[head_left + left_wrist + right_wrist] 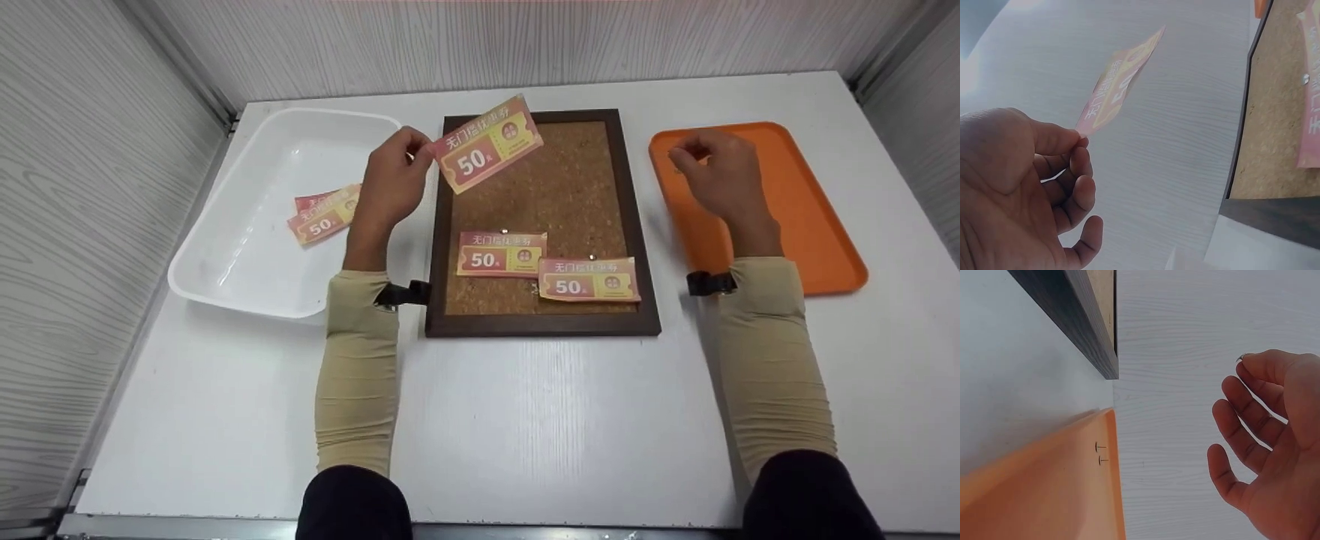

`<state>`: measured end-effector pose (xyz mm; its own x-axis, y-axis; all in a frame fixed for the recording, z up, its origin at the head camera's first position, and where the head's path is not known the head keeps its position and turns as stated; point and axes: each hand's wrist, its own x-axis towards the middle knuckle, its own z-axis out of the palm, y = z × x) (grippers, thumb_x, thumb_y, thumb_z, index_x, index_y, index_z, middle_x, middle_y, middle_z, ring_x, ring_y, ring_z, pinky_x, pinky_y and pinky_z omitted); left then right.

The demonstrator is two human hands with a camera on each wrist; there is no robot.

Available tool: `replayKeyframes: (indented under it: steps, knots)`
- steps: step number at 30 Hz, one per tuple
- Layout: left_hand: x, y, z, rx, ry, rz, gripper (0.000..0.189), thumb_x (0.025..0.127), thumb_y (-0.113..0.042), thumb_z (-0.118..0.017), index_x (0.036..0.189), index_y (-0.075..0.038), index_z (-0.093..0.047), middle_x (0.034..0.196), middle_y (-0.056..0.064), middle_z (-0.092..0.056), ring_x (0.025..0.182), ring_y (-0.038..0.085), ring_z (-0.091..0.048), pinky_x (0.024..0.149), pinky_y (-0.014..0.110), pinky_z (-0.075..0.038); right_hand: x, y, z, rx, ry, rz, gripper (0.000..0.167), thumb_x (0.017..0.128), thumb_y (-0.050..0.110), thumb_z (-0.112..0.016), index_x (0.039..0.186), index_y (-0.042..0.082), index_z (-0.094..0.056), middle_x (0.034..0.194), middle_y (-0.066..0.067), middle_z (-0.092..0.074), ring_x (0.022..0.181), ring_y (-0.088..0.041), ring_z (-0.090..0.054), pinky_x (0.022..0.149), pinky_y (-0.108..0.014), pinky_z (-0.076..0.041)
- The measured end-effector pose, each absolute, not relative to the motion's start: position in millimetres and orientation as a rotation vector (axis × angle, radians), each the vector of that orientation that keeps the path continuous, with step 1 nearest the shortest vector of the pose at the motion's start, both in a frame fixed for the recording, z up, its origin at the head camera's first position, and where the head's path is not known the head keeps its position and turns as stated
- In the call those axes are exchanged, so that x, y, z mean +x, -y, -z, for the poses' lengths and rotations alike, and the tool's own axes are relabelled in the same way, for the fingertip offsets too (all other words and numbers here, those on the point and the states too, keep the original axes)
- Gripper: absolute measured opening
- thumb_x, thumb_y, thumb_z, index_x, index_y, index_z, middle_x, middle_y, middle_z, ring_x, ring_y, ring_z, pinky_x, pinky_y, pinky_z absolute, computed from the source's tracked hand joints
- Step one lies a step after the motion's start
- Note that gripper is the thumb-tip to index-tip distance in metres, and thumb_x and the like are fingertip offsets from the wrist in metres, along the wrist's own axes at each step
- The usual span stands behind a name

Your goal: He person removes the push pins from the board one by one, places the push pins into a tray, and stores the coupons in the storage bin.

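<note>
Left hand [394, 180] pinches coupon [491, 146], right hand [726, 171] pin [1240, 358]; pinning seems near, wanting coupon flat by far edge of board [577, 187].

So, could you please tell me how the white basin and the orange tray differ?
The white basin is deeper than the shallow orange tray. The basin holds overlapping coupons; the tray holds pins. The basin stands left of the corkboard, the tray right of it. Both have rounded corners.
</note>
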<state>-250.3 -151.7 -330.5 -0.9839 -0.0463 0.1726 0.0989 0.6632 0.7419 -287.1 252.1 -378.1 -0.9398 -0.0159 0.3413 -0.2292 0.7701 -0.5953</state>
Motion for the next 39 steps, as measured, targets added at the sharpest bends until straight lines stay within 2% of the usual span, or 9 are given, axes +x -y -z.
replayKeyframes:
  steps: [4,9,12,18,23,30,39]
  knots:
    - [-250,157,326,0.038,2.702,1.235,0.024,0.102,-0.032,-0.045,0.112,-0.013,-0.058,0.097,-0.001,-0.055,0.085,0.012,-0.047,0.070,0.024,-0.038,-287,-260,377,0.153,2.679,-0.947,0.037,0.097,0.038,-0.054,0.107,0.006,-0.070,0.099,-0.011,-0.069,0.081,-0.009,-0.052,0.068,-0.024,-0.038]
    - [-250,164,317,0.134,2.700,1.288,0.026,0.102,-0.035,-0.044,0.114,-0.016,-0.056,0.102,-0.002,-0.054,0.091,0.011,-0.047,0.075,0.024,-0.039,-285,-272,376,0.097,2.710,-0.962,0.040,0.097,0.040,-0.052,0.111,0.007,-0.069,0.101,-0.009,-0.066,0.084,-0.016,-0.051,0.069,-0.025,-0.039]
    - [-250,171,313,0.164,2.670,1.316,0.026,0.102,-0.035,-0.044,0.115,-0.016,-0.056,0.103,-0.003,-0.053,0.092,0.011,-0.047,0.076,0.024,-0.039,-284,-278,374,0.071,2.710,-0.968,0.040,0.097,0.041,-0.052,0.111,0.007,-0.068,0.099,-0.006,-0.063,0.082,-0.015,-0.050,0.070,-0.024,-0.039]
    - [-249,181,314,0.185,2.635,1.296,0.028,0.102,-0.035,-0.044,0.117,-0.014,-0.055,0.102,-0.003,-0.053,0.090,0.010,-0.047,0.075,0.023,-0.039,-282,-286,372,0.080,2.677,-0.992,0.038,0.096,0.038,-0.055,0.107,0.004,-0.069,0.094,-0.004,-0.062,0.077,-0.011,-0.049,0.069,-0.023,-0.039]
    - [-248,182,316,0.191,2.633,1.293,0.030,0.102,-0.036,-0.043,0.118,-0.014,-0.054,0.103,-0.002,-0.053,0.091,0.011,-0.048,0.077,0.023,-0.040,-280,-289,374,0.087,2.684,-0.978,0.036,0.096,0.036,-0.054,0.106,0.005,-0.069,0.093,-0.004,-0.062,0.077,-0.014,-0.049,0.068,-0.023,-0.039]
    - [-244,188,321,0.247,2.637,1.296,0.031,0.102,-0.036,-0.042,0.119,-0.014,-0.054,0.106,0.000,-0.053,0.094,0.012,-0.048,0.079,0.024,-0.041,-275,-294,378,0.040,2.743,-0.999,0.039,0.096,0.040,-0.052,0.110,0.007,-0.067,0.098,-0.006,-0.062,0.081,-0.018,-0.050,0.070,-0.026,-0.040]
    - [-238,202,320,0.305,2.601,1.301,0.032,0.102,-0.037,-0.041,0.119,-0.013,-0.053,0.105,0.000,-0.052,0.095,0.013,-0.047,0.079,0.024,-0.041,-272,-300,380,0.020,2.785,-1.021,0.041,0.096,0.044,-0.052,0.112,0.009,-0.066,0.102,-0.005,-0.062,0.083,-0.017,-0.050,0.070,-0.028,-0.040]
